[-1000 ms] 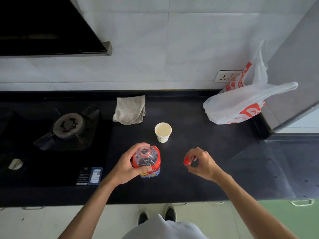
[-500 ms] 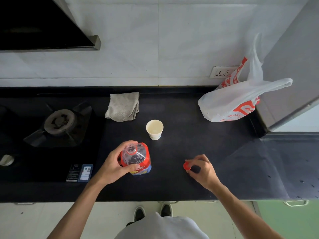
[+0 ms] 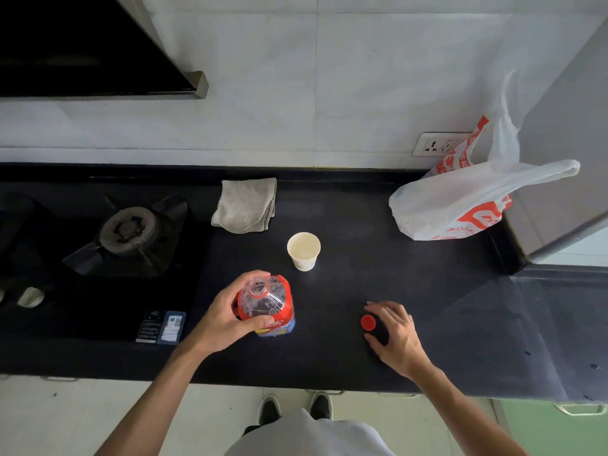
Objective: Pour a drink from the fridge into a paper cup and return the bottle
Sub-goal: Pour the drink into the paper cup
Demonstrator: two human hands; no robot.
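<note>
An uncapped clear plastic bottle [image 3: 266,301] with a red label stands upright on the black counter [image 3: 362,278]. My left hand [image 3: 227,317] grips it around the shoulder. Its red cap [image 3: 367,323] lies on the counter to the right. My right hand [image 3: 398,334] hovers just beside the cap, fingers loosely spread around it, not pinching it. A white paper cup [image 3: 303,250] stands upright a little beyond the bottle, with pale contents low inside.
A folded grey cloth [image 3: 245,205] lies behind the cup. A gas burner [image 3: 130,228] is on the left under a range hood [image 3: 82,44]. A white and red plastic bag [image 3: 460,205] sits at the back right against a grey fridge side [image 3: 566,143].
My right hand lowered the red cap from mid-air to the counter and let it go, its fingers now spread. The left hand kept hold of the bottle.
</note>
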